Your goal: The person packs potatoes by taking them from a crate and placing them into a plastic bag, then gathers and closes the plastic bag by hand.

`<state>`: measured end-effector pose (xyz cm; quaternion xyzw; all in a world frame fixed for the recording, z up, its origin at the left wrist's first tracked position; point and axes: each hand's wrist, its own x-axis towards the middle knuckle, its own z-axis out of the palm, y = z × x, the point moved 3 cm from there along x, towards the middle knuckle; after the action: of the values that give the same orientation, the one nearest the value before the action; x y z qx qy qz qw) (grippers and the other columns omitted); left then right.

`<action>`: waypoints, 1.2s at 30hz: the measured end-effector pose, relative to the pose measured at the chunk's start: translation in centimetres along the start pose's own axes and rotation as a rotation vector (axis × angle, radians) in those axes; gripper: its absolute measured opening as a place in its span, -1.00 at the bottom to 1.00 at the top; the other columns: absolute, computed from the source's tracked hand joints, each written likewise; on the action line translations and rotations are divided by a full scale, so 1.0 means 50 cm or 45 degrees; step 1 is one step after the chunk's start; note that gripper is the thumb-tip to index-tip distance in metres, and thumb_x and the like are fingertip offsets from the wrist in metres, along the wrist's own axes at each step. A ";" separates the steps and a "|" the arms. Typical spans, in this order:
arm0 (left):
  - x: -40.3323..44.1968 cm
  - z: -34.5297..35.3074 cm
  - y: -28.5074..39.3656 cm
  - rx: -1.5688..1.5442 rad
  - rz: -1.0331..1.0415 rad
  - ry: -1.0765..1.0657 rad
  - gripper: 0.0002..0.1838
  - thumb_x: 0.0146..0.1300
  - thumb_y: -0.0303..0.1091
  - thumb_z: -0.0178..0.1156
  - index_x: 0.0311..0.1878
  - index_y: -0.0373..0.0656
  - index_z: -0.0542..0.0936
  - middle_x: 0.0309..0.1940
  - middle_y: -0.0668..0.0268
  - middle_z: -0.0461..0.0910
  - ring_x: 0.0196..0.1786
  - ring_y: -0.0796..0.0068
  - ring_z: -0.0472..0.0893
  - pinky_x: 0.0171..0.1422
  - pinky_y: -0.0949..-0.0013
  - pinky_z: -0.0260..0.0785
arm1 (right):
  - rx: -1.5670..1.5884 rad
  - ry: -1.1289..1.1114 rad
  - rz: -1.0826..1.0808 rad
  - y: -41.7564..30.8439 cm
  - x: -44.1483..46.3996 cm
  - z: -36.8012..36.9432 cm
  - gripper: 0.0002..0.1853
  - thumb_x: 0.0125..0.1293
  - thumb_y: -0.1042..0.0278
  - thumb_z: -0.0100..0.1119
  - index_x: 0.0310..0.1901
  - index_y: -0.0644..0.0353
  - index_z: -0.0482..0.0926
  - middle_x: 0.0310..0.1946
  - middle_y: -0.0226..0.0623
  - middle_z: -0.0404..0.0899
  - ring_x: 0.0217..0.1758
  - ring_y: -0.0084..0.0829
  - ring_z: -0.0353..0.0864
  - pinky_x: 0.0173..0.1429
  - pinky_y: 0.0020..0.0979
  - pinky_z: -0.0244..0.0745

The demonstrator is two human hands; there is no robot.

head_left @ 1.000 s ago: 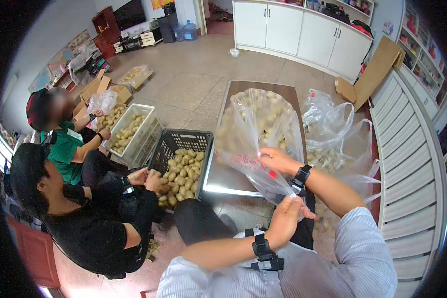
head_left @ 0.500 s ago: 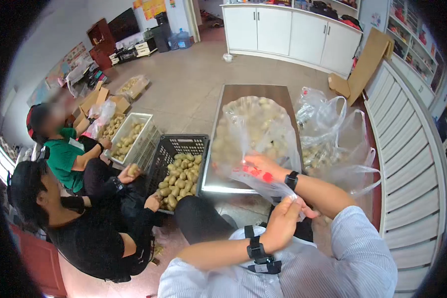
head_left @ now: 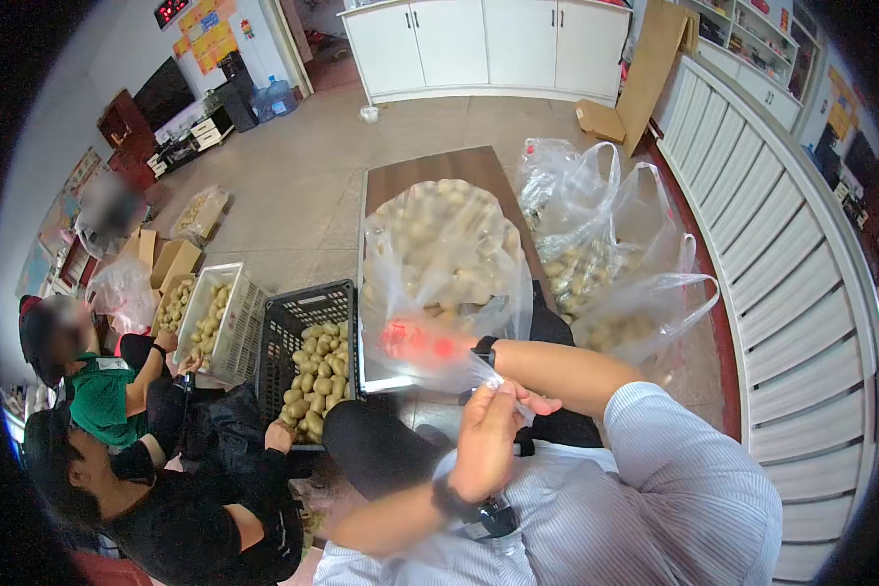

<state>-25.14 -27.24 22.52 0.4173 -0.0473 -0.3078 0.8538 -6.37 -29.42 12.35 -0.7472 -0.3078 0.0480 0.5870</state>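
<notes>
My left hand [head_left: 486,430] is closed, pinching the gathered end of a clear plastic bag [head_left: 518,313] with red print. My right hand [head_left: 438,344] lies at the red-printed part, seen through the plastic. Its fingers are smeared and partly covered, so their grip cannot be made out. Beyond both hands, kiwifruit [head_left: 439,230] are heaped on a brown-topped table [head_left: 386,176], with the clear plastic spread over them. Dark bands circle both my wrists.
Left of the table stand a black crate [head_left: 308,301] of kiwifruit and a white crate [head_left: 247,317]. Two people sit there; one's hand [head_left: 279,437] is at the black crate. Filled plastic bags [head_left: 625,244] stand at the right, by a white radiator [head_left: 752,225].
The view has swung right, so the scene sits further left. My right hand has drawn closer to the left, deeper behind the printed plastic. The left hand keeps its pinch on the bag.
</notes>
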 end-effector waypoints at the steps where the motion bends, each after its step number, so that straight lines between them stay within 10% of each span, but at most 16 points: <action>1: 0.000 -0.001 -0.001 0.012 0.005 -0.002 -0.80 0.46 -0.40 -0.19 -0.21 -0.24 0.41 -0.36 0.05 0.60 -0.08 0.07 0.64 0.24 0.05 0.37 | -0.349 -0.144 0.120 -0.057 -0.010 -0.004 -0.86 0.39 0.39 0.05 -0.10 0.20 0.52 -0.13 -0.30 0.58 0.00 -0.35 0.58 0.12 -0.32 0.47; 7: -0.009 0.007 0.002 0.265 -0.001 -0.018 -0.75 0.50 -0.33 -0.19 -0.22 -0.24 0.44 -0.29 0.05 0.64 -0.04 0.18 0.64 0.17 0.20 0.42 | -0.686 -0.121 0.306 -0.117 -0.024 0.016 -0.63 0.45 0.17 -0.08 0.11 0.23 0.50 0.15 -0.09 0.48 0.34 -0.13 0.31 0.48 -0.08 0.06; 14: -0.023 0.037 0.011 0.440 0.015 -0.137 -0.70 0.52 -0.28 -0.18 -0.17 -0.29 0.47 -0.23 0.17 0.66 -0.09 0.41 0.62 0.13 0.39 0.40 | -0.794 0.106 -0.415 0.064 -0.068 0.065 -0.57 0.38 0.19 0.04 0.21 0.20 0.43 0.25 -0.12 0.39 0.38 -0.10 0.27 0.51 -0.16 0.07; 18: -0.013 0.034 0.011 0.602 0.078 -0.272 -0.67 0.53 -0.24 -0.17 -0.17 -0.28 0.50 -0.20 0.12 0.66 -0.04 0.39 0.62 0.15 0.35 0.39 | -0.688 0.075 -0.279 -0.056 -0.098 0.038 -0.59 0.38 0.23 0.06 0.20 0.19 0.44 0.23 -0.12 0.41 0.38 -0.10 0.27 0.50 -0.16 0.09; 21: -0.009 0.030 0.020 0.593 0.070 -0.304 -0.67 0.53 -0.25 -0.16 -0.18 -0.29 0.52 -0.23 0.13 0.66 -0.01 0.38 0.62 0.17 0.34 0.39 | -0.729 -0.062 -0.060 -0.028 -0.087 0.041 -0.60 0.39 0.23 0.07 0.20 0.18 0.44 0.19 -0.15 0.45 0.30 -0.26 0.37 0.42 -0.26 0.23; 24: -0.014 0.000 0.051 0.479 -0.048 -0.206 -0.65 0.53 -0.25 -0.16 -0.20 -0.30 0.52 -0.26 0.13 0.65 -0.03 0.33 0.63 0.17 0.28 0.41 | 0.429 -0.008 0.048 0.054 -0.081 0.019 -0.69 0.40 0.23 0.07 0.08 0.19 0.53 0.00 -0.16 0.55 0.07 -0.46 0.51 0.21 -0.40 0.40; 26: -0.014 -0.036 0.061 0.286 -0.083 -0.156 -0.68 0.51 -0.25 -0.12 -0.21 -0.28 0.52 -0.28 0.13 0.64 -0.08 0.25 0.65 0.12 0.21 0.45 | 0.154 -0.089 0.476 0.033 -0.088 -0.037 -0.77 0.37 0.24 0.09 -0.14 0.23 0.59 -0.29 -0.33 0.60 -0.22 -0.58 0.52 -0.07 -0.46 0.45; 29: -0.013 -0.091 0.087 0.145 -0.061 -0.028 -0.72 0.47 -0.26 -0.06 -0.22 -0.27 0.51 -0.32 0.12 0.63 -0.13 0.16 0.66 0.07 0.15 0.48 | -0.407 0.012 0.290 -0.048 -0.071 -0.116 -0.73 0.32 0.17 0.07 -0.25 0.20 0.63 -0.41 -0.13 0.65 -0.38 -0.34 0.61 -0.26 -0.22 0.44; 36: 0.043 -0.244 0.149 0.089 -0.119 0.316 -0.78 0.42 -0.33 -0.08 -0.21 -0.28 0.48 -0.44 0.11 0.57 -0.32 0.15 0.64 -0.09 0.16 0.52 | -0.440 0.315 0.483 -0.009 0.010 -0.339 -0.71 0.28 0.18 0.12 -0.36 0.27 0.62 -0.49 -0.15 0.62 -0.40 -0.37 0.58 -0.25 -0.30 0.44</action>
<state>-15.67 -16.65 19.79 0.4834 0.0674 -0.2914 0.8227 1.21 -43.46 18.09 -0.8806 -0.0921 0.0122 0.4647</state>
